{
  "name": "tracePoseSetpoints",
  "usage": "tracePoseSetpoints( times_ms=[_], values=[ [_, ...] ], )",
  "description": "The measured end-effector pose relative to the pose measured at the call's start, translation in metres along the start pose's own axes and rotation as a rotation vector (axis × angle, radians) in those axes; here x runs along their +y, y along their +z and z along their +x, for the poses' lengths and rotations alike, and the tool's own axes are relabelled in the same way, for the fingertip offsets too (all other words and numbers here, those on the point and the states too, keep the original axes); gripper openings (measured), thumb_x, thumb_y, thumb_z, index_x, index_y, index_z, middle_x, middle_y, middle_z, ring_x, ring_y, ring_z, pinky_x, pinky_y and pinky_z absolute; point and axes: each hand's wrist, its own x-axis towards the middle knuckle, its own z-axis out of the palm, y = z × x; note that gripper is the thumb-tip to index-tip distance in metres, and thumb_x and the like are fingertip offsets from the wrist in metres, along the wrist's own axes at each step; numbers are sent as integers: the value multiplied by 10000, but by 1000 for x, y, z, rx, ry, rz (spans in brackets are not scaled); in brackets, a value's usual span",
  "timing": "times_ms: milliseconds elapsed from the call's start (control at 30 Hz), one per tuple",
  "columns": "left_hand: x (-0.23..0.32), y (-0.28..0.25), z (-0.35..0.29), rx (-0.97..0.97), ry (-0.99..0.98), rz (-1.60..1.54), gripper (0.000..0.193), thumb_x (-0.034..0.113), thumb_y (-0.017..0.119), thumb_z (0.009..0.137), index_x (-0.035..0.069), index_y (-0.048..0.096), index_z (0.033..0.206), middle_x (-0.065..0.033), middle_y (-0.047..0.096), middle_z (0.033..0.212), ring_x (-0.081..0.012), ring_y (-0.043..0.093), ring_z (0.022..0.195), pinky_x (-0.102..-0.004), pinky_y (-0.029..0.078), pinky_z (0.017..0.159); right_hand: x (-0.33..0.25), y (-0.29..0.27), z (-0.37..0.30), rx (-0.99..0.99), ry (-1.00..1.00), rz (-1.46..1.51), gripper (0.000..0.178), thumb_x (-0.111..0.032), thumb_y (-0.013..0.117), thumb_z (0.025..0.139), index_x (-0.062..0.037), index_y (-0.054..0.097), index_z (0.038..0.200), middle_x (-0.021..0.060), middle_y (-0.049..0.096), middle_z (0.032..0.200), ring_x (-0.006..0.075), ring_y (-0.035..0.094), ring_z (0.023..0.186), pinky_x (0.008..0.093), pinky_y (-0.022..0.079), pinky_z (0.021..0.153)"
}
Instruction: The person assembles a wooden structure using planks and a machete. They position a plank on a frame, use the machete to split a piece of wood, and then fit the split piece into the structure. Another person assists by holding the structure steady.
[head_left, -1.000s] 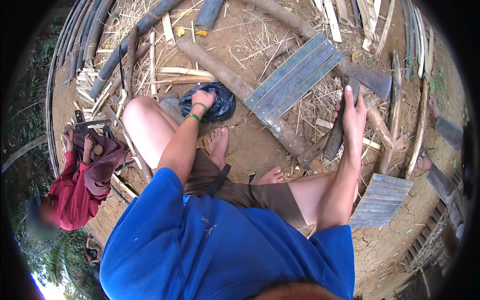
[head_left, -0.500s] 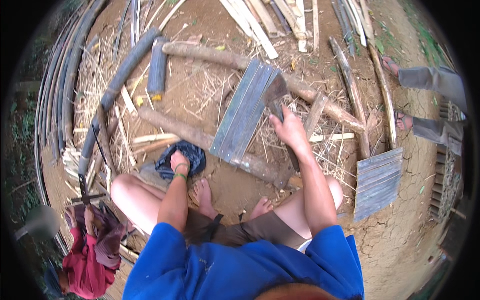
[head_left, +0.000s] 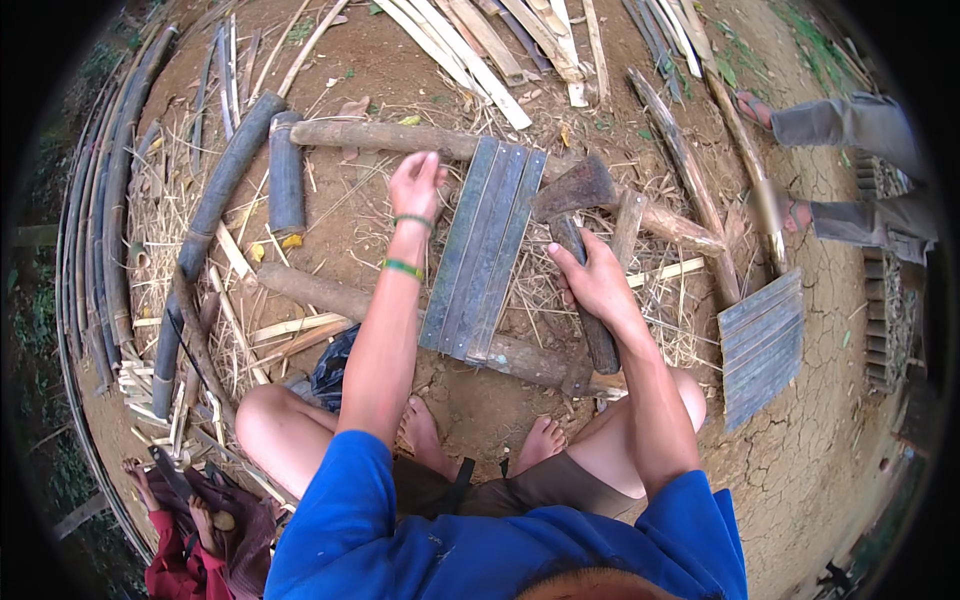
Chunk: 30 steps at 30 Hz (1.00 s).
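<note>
I squat on bare earth with both arms stretched forward. My left hand (head_left: 415, 185) is open, fingers apart, hovering just left of the far end of a flattened grey bamboo panel (head_left: 485, 250). That panel lies across two logs, one far (head_left: 360, 136) and one near (head_left: 310, 290). My right hand (head_left: 595, 280) grips the dark wooden handle of an axe (head_left: 580, 235). Its rusty blade points up and left, close to the panel's right edge.
A second grey bamboo panel (head_left: 762, 345) lies on the right. Split bamboo strips (head_left: 480, 40) and dark bamboo poles (head_left: 225, 180) lie around. A standing person's legs and sandals (head_left: 850, 160) are at the upper right. Another person in red (head_left: 190, 530) crouches at the lower left.
My left hand left the dark bundle near my knee and reached forward to the panel's far end. My right hand stayed on the axe handle. The view tilted toward the panel.
</note>
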Motion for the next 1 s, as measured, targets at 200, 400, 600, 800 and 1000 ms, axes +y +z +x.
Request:
tracePoseSetpoints(
  times_ms=[200, 400, 600, 800, 1000],
  values=[
    [-62, 46, 68, -54, -75, -327, 233, 4, 661, 875, -81, 596, 1082, -138, 680, 885, -169, 670, 743, -242, 569, 662, -6, 7, -21, -18, 3, 125, 255, -263, 579, 972, -17, 530, 1024, 6, 532, 624, 94, 513, 485, 254, 419, 437],
    [-79, 66, 72, -39, -11, -265, 155, -48, 662, 848, -105, 652, 992, -170, 694, 889, -178, 691, 752, -250, 588, 664, -11, 11, -27, 16, 45, 185, 288, -254, 595, 961, 4, 544, 1077, 19, 511, 600, 110, 506, 450, 278, 408, 423],
    [-34, 49, 42, -124, 210, -9, 224, 27, 667, 869, -42, 646, 1081, -125, 702, 898, -153, 679, 797, -260, 564, 734, -11, 24, -13, 65, -27, 125, 286, -214, 643, 929, 9, 541, 1076, 32, 560, 638, 103, 528, 468, 263, 410, 414],
    [9, 57, -82, -591, 83, 30, 183, 15, 681, 854, -2, 648, 1033, -81, 687, 931, -139, 653, 875, -277, 553, 783, -5, 19, 17, 320, -186, 267, 362, -51, 711, 817, 39, 539, 1123, 70, 674, 825, 103, 595, 532, 261, 495, 461],
    [17, 68, -107, -453, 82, -144, 233, 4, 689, 843, -35, 628, 1065, -96, 695, 893, -130, 667, 816, -266, 555, 740, -13, 21, 14, 296, -221, 282, 312, -38, 685, 821, 19, 545, 1094, 63, 664, 793, 100, 593, 536, 256, 484, 463]
  ],
)
